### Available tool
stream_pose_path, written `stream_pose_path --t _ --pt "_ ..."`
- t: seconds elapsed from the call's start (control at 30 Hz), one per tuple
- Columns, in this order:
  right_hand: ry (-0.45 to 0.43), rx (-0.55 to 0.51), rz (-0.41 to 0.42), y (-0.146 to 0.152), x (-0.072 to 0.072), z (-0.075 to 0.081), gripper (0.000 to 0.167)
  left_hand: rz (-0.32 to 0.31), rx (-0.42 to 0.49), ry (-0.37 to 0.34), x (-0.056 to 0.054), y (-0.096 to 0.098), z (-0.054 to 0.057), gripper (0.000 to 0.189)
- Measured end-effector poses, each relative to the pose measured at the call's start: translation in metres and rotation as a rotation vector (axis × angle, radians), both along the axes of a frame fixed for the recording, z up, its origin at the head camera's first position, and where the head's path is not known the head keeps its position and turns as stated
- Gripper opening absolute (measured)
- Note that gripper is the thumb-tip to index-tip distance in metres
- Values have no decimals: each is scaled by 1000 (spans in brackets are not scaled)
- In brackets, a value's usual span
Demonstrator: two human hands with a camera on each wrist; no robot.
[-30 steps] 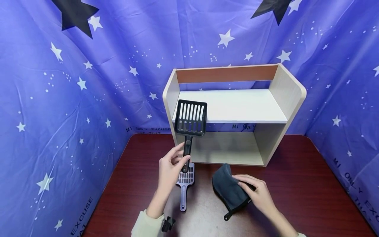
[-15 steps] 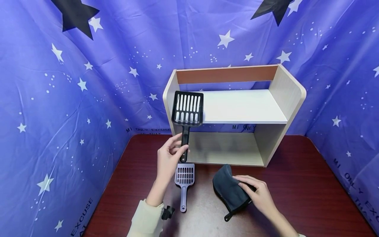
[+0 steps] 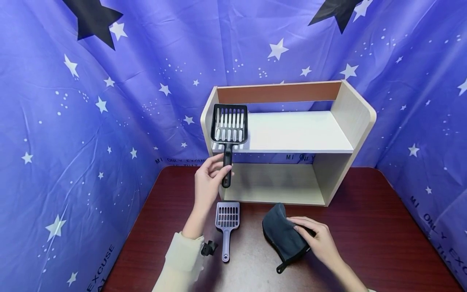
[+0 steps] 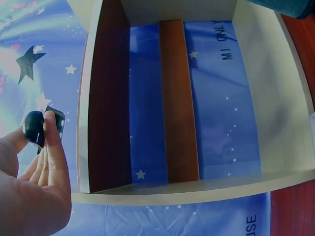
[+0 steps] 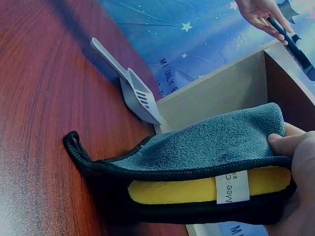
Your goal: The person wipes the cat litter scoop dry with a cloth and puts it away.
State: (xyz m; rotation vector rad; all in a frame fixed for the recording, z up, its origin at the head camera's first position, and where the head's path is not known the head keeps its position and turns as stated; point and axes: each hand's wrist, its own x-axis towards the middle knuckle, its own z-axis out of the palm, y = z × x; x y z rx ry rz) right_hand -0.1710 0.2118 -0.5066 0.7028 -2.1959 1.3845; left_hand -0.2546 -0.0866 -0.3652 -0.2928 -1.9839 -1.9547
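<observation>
Raising the black scoop (image 3: 228, 144): it sits higher in the head view than a second ago, shifted slightly left, its handle end now well clear of the grey scoop (image 3: 226, 232) it overlapped then. Grey scoop and mitt (image 3: 283, 232) essentially as before.

Left hand (image 3: 208, 181) pinches the black scoop's handle between thumb and fingers, slotted head uppermost. Right hand (image 3: 316, 238) grips the mitt's edge, thumb on the plush face. Hands well apart. Grey scoop lies on the table (image 3: 379, 231) between the two arms, nearer the left, handle toward the person.

Mitt's mouth shows yellow lining (image 5: 170, 191) in the right wrist view; white tag (image 5: 233, 188) at its edge, black loop (image 5: 74, 141) at one corner.

Shelf unit (image 3: 353, 117): white upper board, lower compartment. Black scoop's head overlaps the board's left end in the head view; cannot tell whether over it or in front.
</observation>
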Motion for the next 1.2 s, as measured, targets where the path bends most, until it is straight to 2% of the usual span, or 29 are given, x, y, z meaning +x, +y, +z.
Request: stream_pose_path --t 0.17,0.43,0.67,0.77,0.97,1.2 --pt "-4 1 -5 1 0 0 35 -22 39 -29 -9 3 6 37" --pt "-83 36 -29 4 1 -1 33 -21 98 -85 -22 7 20 34" --pt "-80 26 -23 3 1 0 33 -22 101 -137 -32 10 30 33" --pt "-50 18 -16 3 1 1 34 -26 111 -172 -36 10 33 34" --pt "-30 8 -16 3 2 1 35 -100 205 -269 -44 9 41 39" --pt "-73 14 -23 5 2 0 34 -184 297 -333 -49 7 46 44"
